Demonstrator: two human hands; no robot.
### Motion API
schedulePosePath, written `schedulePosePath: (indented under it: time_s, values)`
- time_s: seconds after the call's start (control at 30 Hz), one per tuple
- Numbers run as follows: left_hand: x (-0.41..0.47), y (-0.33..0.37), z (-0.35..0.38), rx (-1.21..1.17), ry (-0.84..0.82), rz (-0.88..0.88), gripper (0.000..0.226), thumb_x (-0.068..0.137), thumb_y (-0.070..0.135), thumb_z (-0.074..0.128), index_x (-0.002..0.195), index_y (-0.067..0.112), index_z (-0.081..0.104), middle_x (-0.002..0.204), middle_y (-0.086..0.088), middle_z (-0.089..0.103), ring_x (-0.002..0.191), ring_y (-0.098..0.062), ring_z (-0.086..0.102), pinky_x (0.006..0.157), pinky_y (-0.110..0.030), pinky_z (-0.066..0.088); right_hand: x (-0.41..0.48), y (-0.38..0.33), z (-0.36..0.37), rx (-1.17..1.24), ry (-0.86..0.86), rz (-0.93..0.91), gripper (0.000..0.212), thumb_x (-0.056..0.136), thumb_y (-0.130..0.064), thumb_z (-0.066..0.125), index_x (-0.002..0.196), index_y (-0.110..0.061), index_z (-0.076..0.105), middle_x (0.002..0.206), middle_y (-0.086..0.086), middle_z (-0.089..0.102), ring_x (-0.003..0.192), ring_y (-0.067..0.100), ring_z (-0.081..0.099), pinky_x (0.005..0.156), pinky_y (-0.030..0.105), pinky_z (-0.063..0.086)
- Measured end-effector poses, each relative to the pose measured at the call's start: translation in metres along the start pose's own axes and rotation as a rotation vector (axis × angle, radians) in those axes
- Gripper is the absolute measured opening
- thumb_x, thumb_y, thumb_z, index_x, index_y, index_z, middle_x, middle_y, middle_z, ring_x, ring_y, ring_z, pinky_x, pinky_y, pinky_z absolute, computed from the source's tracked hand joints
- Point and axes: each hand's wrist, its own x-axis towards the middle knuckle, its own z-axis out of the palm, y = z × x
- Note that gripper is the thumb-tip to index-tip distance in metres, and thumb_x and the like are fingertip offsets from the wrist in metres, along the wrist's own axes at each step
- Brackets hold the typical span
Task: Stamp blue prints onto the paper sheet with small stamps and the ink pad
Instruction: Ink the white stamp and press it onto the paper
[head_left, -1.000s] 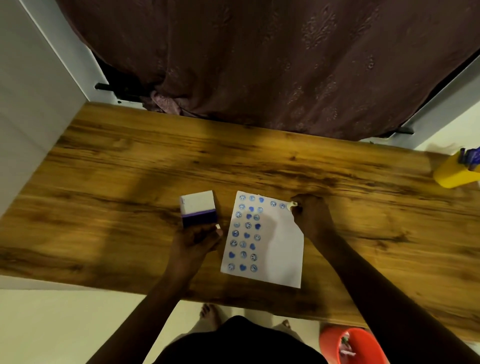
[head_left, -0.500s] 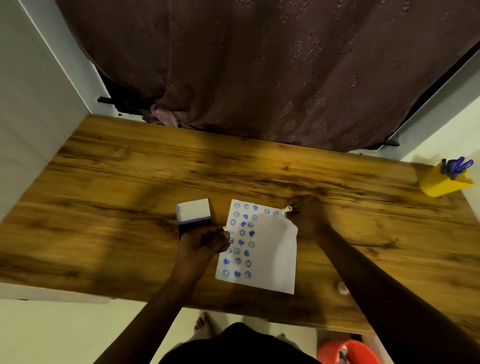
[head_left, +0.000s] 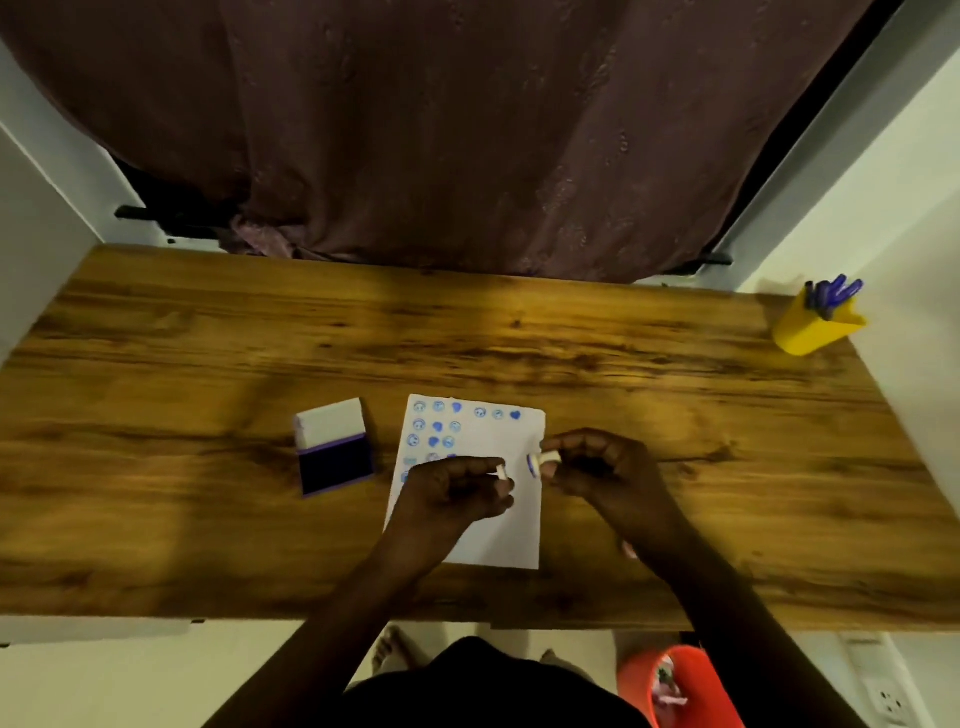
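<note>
Paper (head_left: 511, 525) lies flat on the wooden table (head_left: 208, 353), under both hands, its far part covered with rows of blue prints (head_left: 435, 427): round faces and hearts. The left hand (head_left: 457, 491) hovers over the sheet's near left part, fingers curled and pinching a small white stamp (head_left: 501, 472) between thumb and forefinger; the picture is blurred here, so the stamp's face cannot be made out. Just right of that hand, the right hand (head_left: 597, 465) sits at the paper's right edge, fingers bent inward around a second stamp (head_left: 543, 461), whose blue-inked round face points toward the left hand. The two stamps are near each other but apart. Whether either touches the paper cannot be told.

Left of the left hand, just beside the sheet, the ink pad (head_left: 337, 465) rests open, its dark inked surface up and its white lid (head_left: 330, 423) hinged back on the far side. Well off to the right hand's far right, a yellow cup (head_left: 813, 330) holds blue pens (head_left: 831, 293) at the table's corner. Below the table edge, near the right forearm, stands an orange bin (head_left: 685, 686). A dark curtain (head_left: 467, 130) hangs beyond the table.
</note>
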Motion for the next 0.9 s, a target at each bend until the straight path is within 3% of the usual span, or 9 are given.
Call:
schedulePosePath:
  time_s: [0.1, 0.27, 0.47, 0.53, 0.63, 0.7, 0.8, 0.9]
  values:
    - [0.002, 0.000, 0.021, 0.011, -0.066, 0.014, 0.028, 0.087, -0.006, 0.075, 0.102, 0.016, 0.081, 0.100, -0.006, 0.084, 0.094, -0.028, 0.081, 0.080, -0.033, 0.065, -0.018, 0.011, -0.007, 0.010, -0.015, -0.025, 0.023, 0.084, -0.012, 0.083, 0.106, -0.021, 0.080, 0.091, -0.008, 0.080, 0.088, 0.011, 0.076, 0.080, 0.028, 0.061]
    - [0.002, -0.005, 0.041, 0.079, -0.122, 0.019, 0.029, 0.088, -0.002, 0.076, 0.107, 0.019, 0.080, 0.103, -0.004, 0.084, 0.098, -0.024, 0.080, 0.081, -0.032, 0.064, -0.032, 0.023, -0.023, -0.009, 0.001, -0.029, 0.023, 0.083, -0.012, 0.084, 0.103, -0.022, 0.080, 0.083, -0.018, 0.077, 0.080, -0.001, 0.072, 0.070, 0.013, 0.052]
    - [0.002, -0.012, 0.053, 0.113, -0.169, 0.026, 0.026, 0.088, 0.004, 0.078, 0.111, 0.016, 0.081, 0.106, -0.015, 0.082, 0.103, -0.035, 0.077, 0.093, -0.049, 0.062, -0.037, 0.032, -0.039, -0.026, -0.007, -0.031, 0.022, 0.083, -0.017, 0.085, 0.102, -0.025, 0.081, 0.084, -0.013, 0.078, 0.080, 0.002, 0.073, 0.070, 0.018, 0.053]
    - [0.003, -0.012, 0.058, 0.155, -0.166, 0.044, 0.026, 0.086, 0.005, 0.081, 0.106, 0.022, 0.083, 0.100, -0.010, 0.083, 0.098, -0.029, 0.079, 0.090, -0.044, 0.063, -0.038, 0.035, -0.045, -0.008, -0.024, -0.013, 0.019, 0.085, -0.022, 0.083, 0.104, -0.025, 0.081, 0.089, -0.005, 0.081, 0.083, 0.010, 0.076, 0.073, 0.024, 0.058]
    - [0.003, -0.011, 0.068, 0.216, -0.188, 0.084, 0.033, 0.085, 0.006, 0.082, 0.102, 0.034, 0.084, 0.096, 0.007, 0.084, 0.094, -0.012, 0.079, 0.084, -0.022, 0.060, -0.042, 0.037, -0.050, 0.048, -0.053, 0.002, 0.013, 0.089, -0.030, 0.078, 0.100, -0.024, 0.082, 0.085, 0.003, 0.081, 0.078, 0.012, 0.077, 0.069, 0.020, 0.056]
    - [0.003, -0.012, 0.072, 0.231, -0.224, 0.087, 0.027, 0.087, 0.012, 0.080, 0.104, 0.033, 0.084, 0.099, 0.005, 0.084, 0.096, -0.013, 0.079, 0.083, -0.020, 0.058, -0.045, 0.038, -0.053, 0.054, -0.043, 0.015, 0.011, 0.090, -0.033, 0.076, 0.095, -0.026, 0.082, 0.081, 0.003, 0.081, 0.075, 0.013, 0.077, 0.068, 0.019, 0.056]
    - [0.002, -0.018, 0.076, 0.217, -0.232, 0.073, 0.026, 0.086, 0.021, 0.081, 0.112, 0.020, 0.082, 0.105, -0.004, 0.083, 0.099, -0.023, 0.079, 0.089, -0.035, 0.061, -0.045, 0.041, -0.058, -0.031, -0.024, 0.033, 0.012, 0.091, -0.037, 0.075, 0.085, -0.028, 0.081, 0.076, 0.002, 0.080, 0.071, 0.014, 0.077, 0.066, 0.023, 0.059]
    - [0.002, -0.021, 0.082, 0.246, -0.232, 0.064, 0.030, 0.084, 0.030, 0.082, 0.113, 0.021, 0.081, 0.105, -0.004, 0.083, 0.102, -0.025, 0.078, 0.099, -0.050, 0.059, -0.045, 0.045, -0.062, -0.034, 0.021, 0.067, 0.025, 0.090, -0.043, 0.074, 0.076, -0.023, 0.079, 0.069, 0.003, 0.078, 0.061, 0.013, 0.075, 0.059, 0.022, 0.057]
